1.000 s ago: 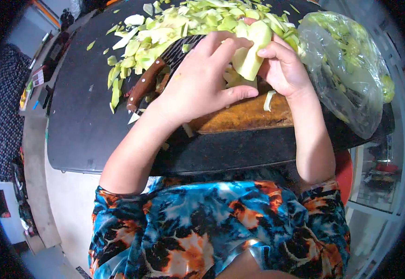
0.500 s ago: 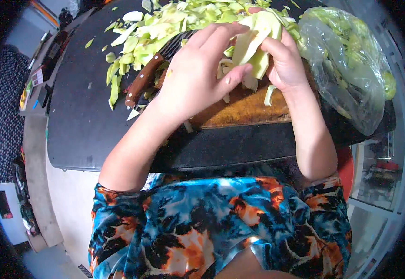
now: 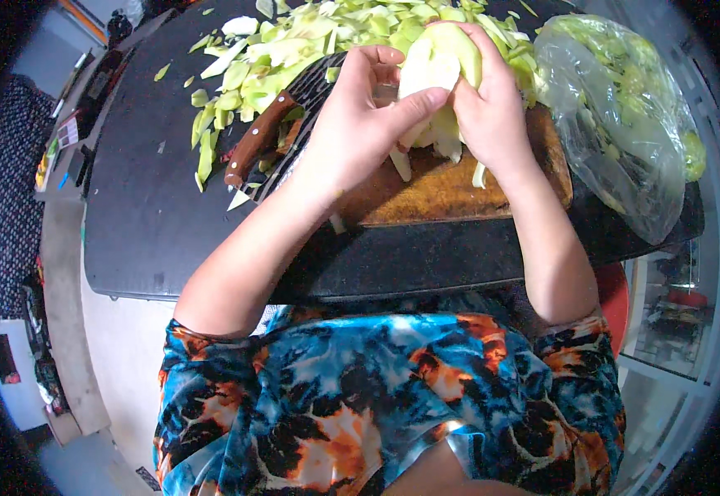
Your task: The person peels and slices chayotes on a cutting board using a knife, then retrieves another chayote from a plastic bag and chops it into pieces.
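Note:
Both hands hold pale green vegetable pieces point(image 3: 426, 66) above a wooden cutting board point(image 3: 546, 194). My left hand point(image 3: 352, 128) has its thumb pressed on the white face, fingers curled beside it. My right hand point(image 3: 492, 116) is closed round the right side and back, its fingertips partly hidden. Left of the board lies a knife with a riveted wooden handle point(image 3: 257, 140) and a dark striped blade, partly covered by my left hand. Sliced pale green pieces point(image 3: 265, 50) are heaped behind, with a few scraps on the board beneath my hands.
The dark table point(image 3: 137, 240) has a curved front edge near my forearms. A clear plastic bag of green vegetables point(image 3: 624, 124) lies at its right. A cluttered ledge point(image 3: 75, 132) runs along the left, and a red seat point(image 3: 612, 306) shows beneath the table's right side.
The held pieces have tilted upright, white face showing more. My right hand has risen and turned round behind them. My left fingers have curled lower, and the thumb has moved up onto the white face.

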`<state>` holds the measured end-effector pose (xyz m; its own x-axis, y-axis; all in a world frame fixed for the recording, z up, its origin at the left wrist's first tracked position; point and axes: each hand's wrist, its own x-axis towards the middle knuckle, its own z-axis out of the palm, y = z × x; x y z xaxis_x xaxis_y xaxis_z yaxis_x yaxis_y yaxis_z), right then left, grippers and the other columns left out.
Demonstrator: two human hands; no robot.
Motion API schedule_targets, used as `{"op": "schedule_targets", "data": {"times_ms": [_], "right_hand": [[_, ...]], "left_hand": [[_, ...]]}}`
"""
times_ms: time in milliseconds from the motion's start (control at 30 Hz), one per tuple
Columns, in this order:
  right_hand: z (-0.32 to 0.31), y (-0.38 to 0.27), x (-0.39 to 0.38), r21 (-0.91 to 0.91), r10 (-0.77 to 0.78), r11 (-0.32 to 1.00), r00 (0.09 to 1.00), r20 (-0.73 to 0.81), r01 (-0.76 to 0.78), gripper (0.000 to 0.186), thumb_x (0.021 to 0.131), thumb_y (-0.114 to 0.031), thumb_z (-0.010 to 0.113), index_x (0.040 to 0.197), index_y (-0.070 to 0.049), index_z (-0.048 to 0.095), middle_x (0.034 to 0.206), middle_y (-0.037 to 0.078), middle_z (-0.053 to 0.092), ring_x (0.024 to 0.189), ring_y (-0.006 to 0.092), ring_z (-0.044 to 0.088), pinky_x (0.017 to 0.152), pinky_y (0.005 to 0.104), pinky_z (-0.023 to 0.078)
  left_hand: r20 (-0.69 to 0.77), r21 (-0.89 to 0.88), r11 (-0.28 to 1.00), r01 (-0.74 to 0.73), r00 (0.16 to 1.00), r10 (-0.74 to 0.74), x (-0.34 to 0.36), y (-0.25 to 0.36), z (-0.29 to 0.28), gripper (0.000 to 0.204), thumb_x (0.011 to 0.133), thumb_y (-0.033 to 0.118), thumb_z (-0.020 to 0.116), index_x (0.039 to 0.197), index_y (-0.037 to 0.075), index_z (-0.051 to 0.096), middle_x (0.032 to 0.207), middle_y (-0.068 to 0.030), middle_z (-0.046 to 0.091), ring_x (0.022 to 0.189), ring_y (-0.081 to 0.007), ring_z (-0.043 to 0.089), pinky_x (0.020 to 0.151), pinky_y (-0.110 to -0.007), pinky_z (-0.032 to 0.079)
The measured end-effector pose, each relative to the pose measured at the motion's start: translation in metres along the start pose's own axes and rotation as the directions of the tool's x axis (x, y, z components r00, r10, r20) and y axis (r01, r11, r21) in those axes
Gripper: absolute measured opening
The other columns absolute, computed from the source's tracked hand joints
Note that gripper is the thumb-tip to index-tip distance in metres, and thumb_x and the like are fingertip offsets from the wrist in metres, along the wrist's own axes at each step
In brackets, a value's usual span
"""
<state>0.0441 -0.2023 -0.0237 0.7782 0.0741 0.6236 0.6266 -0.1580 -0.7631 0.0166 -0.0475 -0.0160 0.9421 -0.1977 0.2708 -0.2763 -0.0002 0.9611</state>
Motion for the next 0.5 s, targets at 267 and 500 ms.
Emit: {"op": "schedule_targets", "data": {"times_ms": [267, 500], "right_hand": [[-0.005, 0.0, 0.003, -0.108, 0.021, 0.994, 0.999, -0.039, -0.025, 0.028, 0.087, -0.007, 0.056, 0.113, 0.002, 0.052, 0.096, 0.014, 0.063, 0.093, 0.021, 0.061, 0.085, 0.0306, 0.046], [-0.011, -0.004, 0.004, 0.356, 0.408, 0.853, 0.913, 0.001, -0.381, 0.035, 0.091, -0.034, 0.054, 0.104, -0.001, 0.059, 0.087, 0.009, 0.064, 0.071, 0.0147, 0.063, 0.062, 0.0275, 0.052]], "left_hand": [[0.096, -0.18, 0.977, 0.111, 0.991, -0.095, -0.002, 0.004, -0.001, 0.029, 0.087, 0.021, 0.062, 0.107, 0.004, 0.051, 0.094, -0.0048, 0.06, 0.081, -0.0115, 0.059, 0.069, -0.024, 0.049], [-0.112, -0.041, 0.999, 0.007, 0.994, -0.012, 0.025, 0.005, -0.051, 0.021, 0.091, 0.02, 0.056, 0.105, 0.005, 0.052, 0.089, -0.0014, 0.057, 0.073, -0.0093, 0.057, 0.064, -0.023, 0.047]]}}
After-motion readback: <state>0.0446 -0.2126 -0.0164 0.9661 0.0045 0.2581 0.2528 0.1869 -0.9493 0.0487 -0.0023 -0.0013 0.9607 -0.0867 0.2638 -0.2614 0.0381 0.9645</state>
